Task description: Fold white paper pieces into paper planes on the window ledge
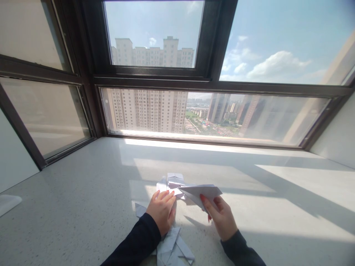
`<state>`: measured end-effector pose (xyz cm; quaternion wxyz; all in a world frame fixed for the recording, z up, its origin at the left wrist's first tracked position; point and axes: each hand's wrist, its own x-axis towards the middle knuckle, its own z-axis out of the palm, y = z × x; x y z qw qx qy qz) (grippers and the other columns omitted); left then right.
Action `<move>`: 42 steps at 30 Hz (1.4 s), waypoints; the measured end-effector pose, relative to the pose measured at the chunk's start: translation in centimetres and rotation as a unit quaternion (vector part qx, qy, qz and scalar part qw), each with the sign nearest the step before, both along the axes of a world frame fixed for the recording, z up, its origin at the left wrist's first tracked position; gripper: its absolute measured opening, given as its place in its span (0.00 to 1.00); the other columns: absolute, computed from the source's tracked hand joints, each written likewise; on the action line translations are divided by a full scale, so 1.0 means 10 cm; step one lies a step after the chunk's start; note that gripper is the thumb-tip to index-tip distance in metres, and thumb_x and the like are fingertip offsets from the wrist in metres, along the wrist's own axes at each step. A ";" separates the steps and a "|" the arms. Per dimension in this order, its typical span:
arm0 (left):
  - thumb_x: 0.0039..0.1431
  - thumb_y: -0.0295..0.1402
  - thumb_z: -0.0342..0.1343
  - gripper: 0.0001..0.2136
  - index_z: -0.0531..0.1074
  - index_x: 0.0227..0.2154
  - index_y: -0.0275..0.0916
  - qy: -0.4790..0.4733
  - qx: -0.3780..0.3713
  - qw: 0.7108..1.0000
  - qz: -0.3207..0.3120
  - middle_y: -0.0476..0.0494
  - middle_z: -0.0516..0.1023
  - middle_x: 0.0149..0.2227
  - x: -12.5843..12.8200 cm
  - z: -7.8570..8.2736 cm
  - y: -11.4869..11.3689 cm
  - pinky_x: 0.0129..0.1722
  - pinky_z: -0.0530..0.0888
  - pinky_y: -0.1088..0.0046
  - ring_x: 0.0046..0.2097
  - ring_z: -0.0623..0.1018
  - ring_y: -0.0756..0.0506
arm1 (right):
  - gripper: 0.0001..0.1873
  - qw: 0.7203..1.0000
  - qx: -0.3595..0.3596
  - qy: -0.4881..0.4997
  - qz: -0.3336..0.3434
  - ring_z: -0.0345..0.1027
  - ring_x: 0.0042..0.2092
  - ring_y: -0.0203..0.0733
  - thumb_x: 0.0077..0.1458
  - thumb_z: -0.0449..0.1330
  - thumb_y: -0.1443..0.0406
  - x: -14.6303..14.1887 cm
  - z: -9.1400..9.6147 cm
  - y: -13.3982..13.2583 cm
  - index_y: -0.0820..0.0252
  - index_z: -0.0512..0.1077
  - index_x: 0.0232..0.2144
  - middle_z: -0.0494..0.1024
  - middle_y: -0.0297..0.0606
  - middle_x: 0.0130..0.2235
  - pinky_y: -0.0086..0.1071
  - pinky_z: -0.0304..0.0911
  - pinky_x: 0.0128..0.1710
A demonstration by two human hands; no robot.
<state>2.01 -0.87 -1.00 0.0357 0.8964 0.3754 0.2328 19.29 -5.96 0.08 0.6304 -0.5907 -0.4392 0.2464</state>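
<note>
A white paper plane is pinched between the thumb and fingers of my right hand. Its pointed end faces left, above the counter. My left hand lies palm down, its fingers reaching over a small group of folded white papers and touching their near side. Its thumb is partly hidden. More folded paper pieces lie in a loose pile near my left wrist, cut off by the bottom edge. A paper corner shows to the left of my left hand.
The speckled pale counter runs up to the dark window frame. Bands of sun and shadow cross it. At the far left edge sits part of a white object. Tall buildings stand outside the glass.
</note>
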 end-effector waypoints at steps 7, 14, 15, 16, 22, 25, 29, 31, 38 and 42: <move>0.52 0.24 0.43 0.14 0.67 0.41 0.37 -0.131 0.104 0.986 -0.023 0.42 0.72 0.43 -0.02 0.13 0.01 0.45 0.64 0.63 0.43 0.70 0.45 | 0.21 0.999 0.016 0.031 0.001 0.58 0.17 0.34 0.37 0.59 0.52 0.00 -0.01 -0.01 0.65 0.68 0.27 0.70 0.36 0.19 0.25 0.51 0.10; 0.53 0.28 0.45 0.12 0.66 0.41 0.36 -0.217 0.103 0.971 -0.007 0.41 0.73 0.40 -0.03 0.14 0.01 0.40 0.69 0.69 0.41 0.72 0.46 | 0.20 0.999 0.029 0.044 -0.013 0.56 0.15 0.32 0.36 0.60 0.53 -0.01 0.01 -0.01 0.66 0.67 0.26 0.70 0.36 0.19 0.25 0.49 0.09; 0.53 0.27 0.45 0.12 0.66 0.40 0.35 -0.229 0.103 0.968 -0.008 0.41 0.73 0.39 -0.03 0.14 0.01 0.40 0.69 0.70 0.41 0.72 0.46 | 0.20 0.999 0.026 0.040 -0.015 0.57 0.16 0.33 0.36 0.60 0.53 0.00 0.01 -0.01 0.66 0.67 0.25 0.70 0.36 0.18 0.25 0.49 0.09; 0.53 0.27 0.45 0.12 0.66 0.40 0.35 -0.240 0.105 0.965 -0.010 0.41 0.73 0.39 -0.03 0.15 0.01 0.40 0.69 0.70 0.41 0.72 0.47 | 0.20 0.999 0.021 0.036 -0.017 0.57 0.16 0.33 0.37 0.60 0.53 0.00 0.01 -0.01 0.65 0.67 0.24 0.69 0.35 0.18 0.25 0.49 0.09; 0.52 0.22 0.46 0.13 0.66 0.40 0.36 -0.266 0.172 0.949 0.001 0.42 0.74 0.39 -0.04 0.19 -0.03 0.37 0.67 0.68 0.40 0.71 0.46 | 0.19 1.000 -0.015 0.007 0.001 0.59 0.17 0.35 0.38 0.59 0.52 0.01 0.02 0.00 0.64 0.67 0.23 0.69 0.34 0.17 0.26 0.53 0.11; 0.50 0.21 0.47 0.15 0.66 0.42 0.38 -0.246 0.202 0.948 -0.028 0.43 0.74 0.40 -0.03 0.24 -0.10 0.36 0.65 0.67 0.39 0.71 0.46 | 0.20 0.997 -0.044 0.005 0.058 0.62 0.19 0.37 0.37 0.59 0.52 0.01 0.03 0.00 0.64 0.68 0.25 0.71 0.36 0.20 0.27 0.55 0.12; 0.48 0.22 0.46 0.20 0.61 0.47 0.37 -0.184 0.150 0.961 -0.141 0.42 0.71 0.44 0.03 0.25 -0.20 0.38 0.65 0.65 0.41 0.70 0.45 | 0.22 0.990 -0.088 0.009 0.111 0.62 0.18 0.36 0.35 0.59 0.51 0.03 0.00 0.02 0.65 0.68 0.26 0.70 0.35 0.19 0.27 0.55 0.13; 0.47 0.22 0.44 0.24 0.57 0.50 0.35 -0.170 0.096 0.961 -0.197 0.40 0.71 0.44 0.06 0.24 -0.23 0.40 0.66 0.65 0.41 0.70 0.45 | 0.23 0.988 -0.086 0.017 0.129 0.62 0.19 0.37 0.34 0.60 0.50 0.05 -0.03 0.04 0.64 0.67 0.26 0.71 0.35 0.20 0.28 0.57 0.14; 0.52 0.22 0.43 0.22 0.52 0.52 0.37 -0.172 0.026 0.965 -0.196 0.42 0.72 0.40 0.07 0.15 -0.16 0.39 0.69 0.70 0.40 0.70 0.47 | 0.21 0.977 -0.076 0.006 0.198 0.66 0.25 0.40 0.42 0.56 0.52 0.04 -0.05 0.03 0.66 0.68 0.30 0.73 0.39 0.25 0.31 0.62 0.22; 0.53 0.27 0.47 0.18 0.58 0.49 0.39 -0.146 0.086 0.979 -0.114 0.41 0.69 0.43 0.05 0.12 -0.12 0.41 0.67 0.67 0.43 0.68 0.45 | 0.21 0.971 -0.077 -0.008 0.225 0.66 0.24 0.40 0.42 0.57 0.52 0.01 -0.06 0.01 0.65 0.68 0.32 0.73 0.39 0.25 0.30 0.61 0.20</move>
